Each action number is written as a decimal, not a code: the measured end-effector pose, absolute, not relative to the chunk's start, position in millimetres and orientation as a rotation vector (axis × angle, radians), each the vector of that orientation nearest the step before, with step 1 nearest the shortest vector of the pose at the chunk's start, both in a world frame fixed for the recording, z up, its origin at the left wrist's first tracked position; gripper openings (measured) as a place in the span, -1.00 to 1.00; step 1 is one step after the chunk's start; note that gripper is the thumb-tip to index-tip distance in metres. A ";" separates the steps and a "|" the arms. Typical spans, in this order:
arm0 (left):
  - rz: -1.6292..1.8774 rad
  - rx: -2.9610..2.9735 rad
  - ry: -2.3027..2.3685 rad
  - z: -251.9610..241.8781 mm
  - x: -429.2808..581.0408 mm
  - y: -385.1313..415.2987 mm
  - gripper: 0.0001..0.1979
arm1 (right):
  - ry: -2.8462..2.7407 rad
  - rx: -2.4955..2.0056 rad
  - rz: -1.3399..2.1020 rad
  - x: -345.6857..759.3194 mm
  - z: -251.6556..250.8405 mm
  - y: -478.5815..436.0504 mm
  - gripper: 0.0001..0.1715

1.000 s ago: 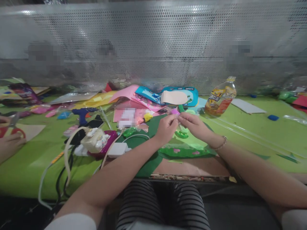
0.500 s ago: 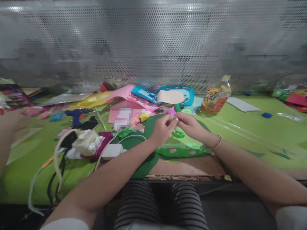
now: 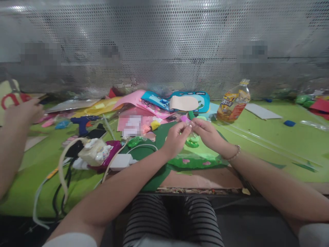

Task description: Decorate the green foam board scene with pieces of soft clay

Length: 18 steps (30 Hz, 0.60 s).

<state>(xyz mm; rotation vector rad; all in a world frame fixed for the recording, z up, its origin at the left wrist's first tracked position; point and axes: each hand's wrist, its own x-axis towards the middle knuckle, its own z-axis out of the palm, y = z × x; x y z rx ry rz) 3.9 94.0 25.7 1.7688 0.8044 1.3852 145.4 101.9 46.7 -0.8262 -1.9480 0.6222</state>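
Observation:
My left hand (image 3: 177, 138) and my right hand (image 3: 208, 134) meet over the middle of the table, fingertips pinched together. Between them is a small purple soft-looking piece (image 3: 184, 118), with what looks like clear plastic around it; the fingers hide part of it. Just below the hands lies a bright green rounded piece (image 3: 192, 142). Nearer to me is a green strip with pink spots (image 3: 197, 161), lying on dark green sheet material (image 3: 151, 183). A green stick-like piece (image 3: 191, 115) shows just beyond my fingers.
A drink bottle (image 3: 232, 103) stands at the right. To the left are a blue glue gun (image 3: 82, 124), a white adapter (image 3: 120, 162) and looping cables (image 3: 61, 171). Another person's hand (image 3: 24, 113) holds red-handled scissors (image 3: 10, 99). A perforated metal panel (image 3: 164, 41) stands behind.
My hands stay together around the purple piece with only slight finger movement. At the left, the other person's hand has moved right and up, and the scissors have come into view.

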 end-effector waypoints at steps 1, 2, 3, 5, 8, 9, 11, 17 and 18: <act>1.377 1.736 0.794 25.7 4.8 94.0 -0.65 | -1.925 -0.827 0.657 144.1 47.2 101.2 -0.49; 1.371 1.702 0.782 25.6 5.7 94.4 -0.65 | -1.900 -0.831 0.688 142.8 47.7 100.6 -0.48; 1.365 1.668 0.770 25.2 6.6 95.3 -0.65 | -1.876 -0.835 0.715 141.6 48.3 100.0 -0.46; 1.355 1.602 0.739 23.2 8.2 98.6 -0.65 | -1.838 -0.844 0.779 139.8 48.7 99.5 -0.45; 1.329 1.514 0.679 18.5 9.5 105.5 -0.66 | -1.788 -0.858 0.899 139.3 46.0 101.4 -0.46; 1.320 1.491 0.659 17.0 9.7 107.5 -0.66 | -1.767 -0.856 0.930 139.6 43.9 102.8 -0.47; 1.306 1.455 0.625 15.0 9.9 110.4 -0.67 | -1.732 -0.838 0.979 140.5 39.1 106.0 -0.50; 1.317 1.395 0.584 21.6 11.7 107.6 -0.66 | -1.582 -0.820 1.106 140.4 35.0 109.2 -0.56; 1.327 1.392 0.581 23.7 11.9 106.4 -0.64 | -1.528 -0.827 1.105 140.4 36.6 108.5 -0.56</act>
